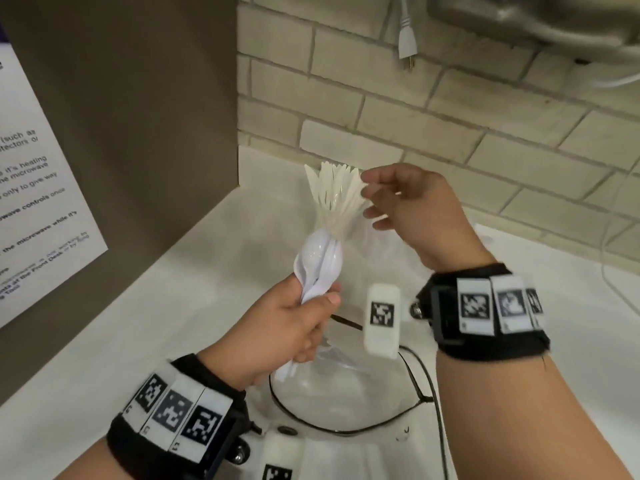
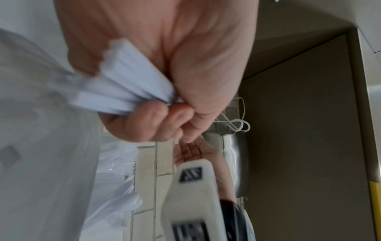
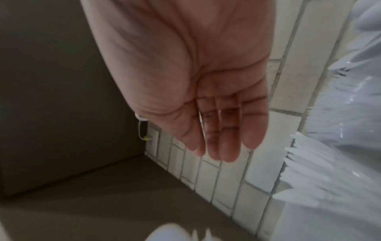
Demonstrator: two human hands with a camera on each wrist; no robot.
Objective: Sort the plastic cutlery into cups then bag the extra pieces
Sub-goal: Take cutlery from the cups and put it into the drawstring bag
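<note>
My left hand (image 1: 304,317) grips a bundle of white plastic spoons (image 1: 318,261) by the handles, bowls up; the left wrist view shows my fist (image 2: 164,120) closed round those handles (image 2: 128,91). Cream forks (image 1: 334,194) fan out just above the spoon bowls, and their handles are hidden behind the spoons. My right hand (image 1: 377,199) hovers beside the fork tines with straight, relaxed fingers (image 3: 222,138) and holds nothing. A clear plastic bag (image 1: 332,389) lies on the counter under both hands and shows as a blurred sheet (image 2: 41,146) in the left wrist view.
The white counter (image 1: 156,323) ends at a tiled wall (image 1: 450,140) behind. A brown cabinet side (image 1: 145,116) with a printed notice (image 1: 38,209) stands on the left. A white plug (image 1: 407,43) hangs above, beside a metal appliance (image 1: 536,19). A white cord (image 1: 613,282) lies at right.
</note>
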